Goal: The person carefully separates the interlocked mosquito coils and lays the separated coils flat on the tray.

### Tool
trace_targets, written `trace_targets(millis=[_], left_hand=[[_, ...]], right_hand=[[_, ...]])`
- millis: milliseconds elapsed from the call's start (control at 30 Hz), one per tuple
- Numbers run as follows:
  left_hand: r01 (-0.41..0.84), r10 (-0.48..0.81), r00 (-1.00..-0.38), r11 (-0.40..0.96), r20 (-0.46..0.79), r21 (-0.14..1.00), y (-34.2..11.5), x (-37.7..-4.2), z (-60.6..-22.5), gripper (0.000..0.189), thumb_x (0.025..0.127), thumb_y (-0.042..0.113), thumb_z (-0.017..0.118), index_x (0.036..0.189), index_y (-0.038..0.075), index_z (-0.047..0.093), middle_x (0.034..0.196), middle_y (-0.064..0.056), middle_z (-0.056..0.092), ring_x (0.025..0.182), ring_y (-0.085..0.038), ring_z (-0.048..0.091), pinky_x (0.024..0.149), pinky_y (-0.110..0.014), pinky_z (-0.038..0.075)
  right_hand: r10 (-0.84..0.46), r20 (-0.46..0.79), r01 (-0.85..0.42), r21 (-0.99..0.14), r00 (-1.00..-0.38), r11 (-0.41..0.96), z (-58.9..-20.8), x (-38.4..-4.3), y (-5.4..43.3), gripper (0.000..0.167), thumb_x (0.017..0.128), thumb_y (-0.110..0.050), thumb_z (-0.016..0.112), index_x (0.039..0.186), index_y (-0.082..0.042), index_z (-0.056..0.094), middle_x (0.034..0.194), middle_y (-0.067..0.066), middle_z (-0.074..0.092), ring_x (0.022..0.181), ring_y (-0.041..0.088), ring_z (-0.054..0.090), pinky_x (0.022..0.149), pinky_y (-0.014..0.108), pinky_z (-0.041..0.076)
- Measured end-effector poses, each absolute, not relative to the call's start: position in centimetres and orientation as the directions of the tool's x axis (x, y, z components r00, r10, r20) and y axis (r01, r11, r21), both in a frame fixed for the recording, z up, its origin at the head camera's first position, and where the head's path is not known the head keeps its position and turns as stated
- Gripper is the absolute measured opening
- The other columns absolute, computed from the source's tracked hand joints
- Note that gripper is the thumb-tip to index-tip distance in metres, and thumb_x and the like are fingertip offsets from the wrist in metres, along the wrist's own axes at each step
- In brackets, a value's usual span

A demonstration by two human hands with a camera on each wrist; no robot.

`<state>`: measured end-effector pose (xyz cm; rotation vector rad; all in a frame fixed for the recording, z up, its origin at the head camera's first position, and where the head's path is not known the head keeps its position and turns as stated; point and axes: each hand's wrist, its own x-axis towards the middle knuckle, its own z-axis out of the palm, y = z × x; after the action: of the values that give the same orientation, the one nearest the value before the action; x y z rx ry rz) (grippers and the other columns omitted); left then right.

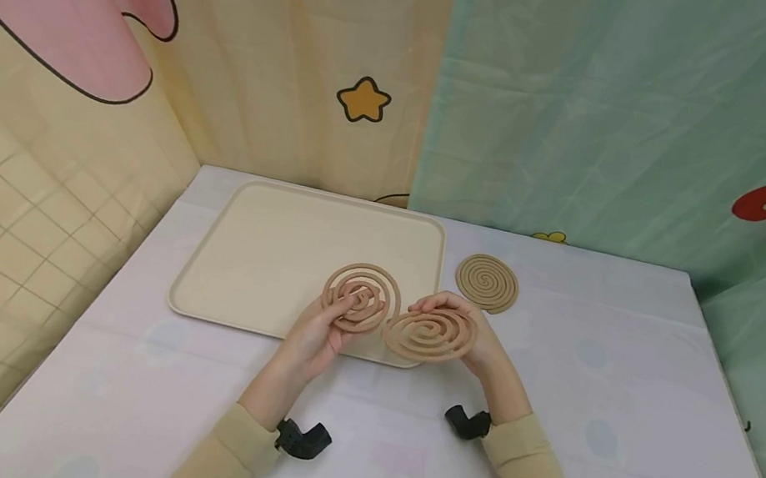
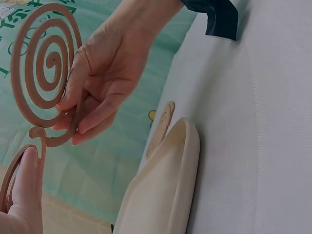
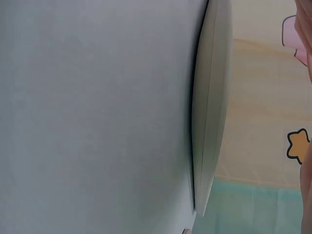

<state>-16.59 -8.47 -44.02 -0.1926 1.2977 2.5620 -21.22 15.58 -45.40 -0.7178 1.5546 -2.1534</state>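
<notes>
Reddish-brown mosquito coils are in both hands, held above the near right part of a tray. My left hand (image 1: pixel 318 340) pinches one coil (image 1: pixel 373 299), its thumb laid across the rings. The second coil (image 1: pixel 430 333) is in my right hand (image 1: pixel 480 341), gripped at its right side and tilted, with its edge close to the first. In the left wrist view, the right hand (image 2: pixel 117 73) has thumb and fingers on the rim of its spiral, whose rings stand apart. Only part of the left hand (image 2: pixel 25 195) shows there. At the right wrist view's right edge, fingers (image 3: pixel 306 187) appear partly.
The cream tray (image 1: pixel 274 255) lies at the table's back left, with a raised rim. Right of it a browner, tightly wound coil (image 1: pixel 487 283) lies flat on the white tablecloth (image 1: pixel 593 393). Printed curtains (image 1: pixel 589 96) hang behind the table and along its sides.
</notes>
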Motion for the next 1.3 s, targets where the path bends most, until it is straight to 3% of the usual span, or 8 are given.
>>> trace_targets(millis=[267,567,667,833,967,1067,1167,1300], left_hand=[[-0.237,0.133,-0.971,-0.630,-0.198,0.740,-9.0,-17.0,-44.1,0.032,0.106,0.007,0.035,0.136,-0.003,0.036,0.110,0.000,0.067,0.100,-0.011,0.071,0.092,-0.030,0.055],[-0.191,-0.038,-0.961,-0.623,-0.273,0.759,-11.1,-17.9,-44.8,0.035,0.109,0.021,0.031,0.137,0.001,0.038,0.115,-0.004,0.062,0.099,-0.011,0.070,0.095,-0.033,0.055],[-0.198,-0.051,-0.956,-0.614,-0.289,0.764,-11.7,-18.2,-45.2,0.042,0.109,0.023,0.028,0.144,-0.001,0.031,0.126,-0.010,0.055,0.101,-0.011,0.069,0.097,-0.036,0.053],[-0.206,-0.046,-0.955,-0.610,-0.294,0.765,-12.2,-18.5,-45.8,0.041,0.109,0.021,0.030,0.144,0.000,0.030,0.130,-0.011,0.051,0.102,-0.010,0.068,0.100,-0.038,0.052],[-0.211,-0.046,-0.953,-0.606,-0.299,0.767,-12.5,-18.6,-46.2,0.037,0.109,0.020,0.030,0.140,0.001,0.032,0.124,-0.009,0.052,0.101,-0.010,0.068,0.099,-0.037,0.053],[-0.220,-0.047,-0.949,-0.612,-0.313,0.760,-12.6,-18.7,-46.3,0.040,0.109,0.020,0.029,0.144,0.000,0.029,0.128,-0.012,0.050,0.099,-0.010,0.069,0.098,-0.036,0.053],[-0.232,-0.042,-0.944,-0.618,-0.326,0.751,-12.8,-18.9,-46.3,0.046,0.109,0.021,0.028,0.149,-0.001,0.024,0.136,-0.016,0.046,0.099,-0.010,0.069,0.100,-0.037,0.051],[-0.261,-0.030,-0.935,-0.619,-0.354,0.741,-13.4,-19.3,-46.4,0.047,0.109,0.022,0.026,0.150,-0.001,0.023,0.135,-0.015,0.046,0.098,-0.009,0.068,0.102,-0.036,0.050]], right_hand=[[-0.526,0.149,-0.040,-0.976,-0.838,-0.213,-45.4,-21.2,15.5,0.006,0.091,-0.013,0.068,0.094,-0.016,0.072,0.118,-0.003,0.066,0.114,0.011,0.061,0.093,0.023,0.053],[-0.432,0.119,-0.130,-0.992,-0.894,-0.004,-45.5,-21.3,15.5,0.025,0.091,0.004,0.062,0.112,0.016,0.056,0.102,-0.013,0.067,0.099,0.003,0.063,0.087,0.017,0.053],[-0.403,0.088,-0.112,-0.993,-0.911,0.037,-45.6,-21.5,15.4,0.025,0.092,0.008,0.058,0.114,0.018,0.054,0.104,-0.008,0.065,0.099,0.003,0.061,0.088,0.017,0.051],[-0.373,-0.018,-0.042,-0.988,-0.928,0.151,-45.6,-21.8,15.8,0.033,0.094,0.006,0.056,0.127,0.008,0.056,0.127,0.016,0.060,0.107,-0.001,0.057,0.089,0.014,0.050],[-0.423,-0.082,0.050,-0.995,-0.902,0.085,-45.3,-21.9,16.2,0.052,0.092,0.008,0.054,0.143,0.007,0.043,0.151,0.024,0.038,0.108,-0.002,0.058,0.088,0.016,0.051],[-0.452,-0.074,0.093,-0.995,-0.889,-0.020,-45.2,-22.0,16.4,0.056,0.094,0.006,0.052,0.146,0.011,0.033,0.153,0.026,0.030,0.103,0.001,0.063,0.089,0.019,0.053],[-0.419,-0.051,0.086,-0.994,-0.907,-0.066,-45.1,-22.0,16.3,0.051,0.097,0.001,0.052,0.145,0.012,0.034,0.144,0.018,0.043,0.098,0.003,0.065,0.088,0.022,0.054],[-0.327,-0.050,0.079,-0.994,-0.944,-0.077,-45.1,-22.1,16.1,0.036,0.098,0.000,0.055,0.133,0.006,0.051,0.120,-0.002,0.058,0.090,0.004,0.066,0.079,0.023,0.057]])
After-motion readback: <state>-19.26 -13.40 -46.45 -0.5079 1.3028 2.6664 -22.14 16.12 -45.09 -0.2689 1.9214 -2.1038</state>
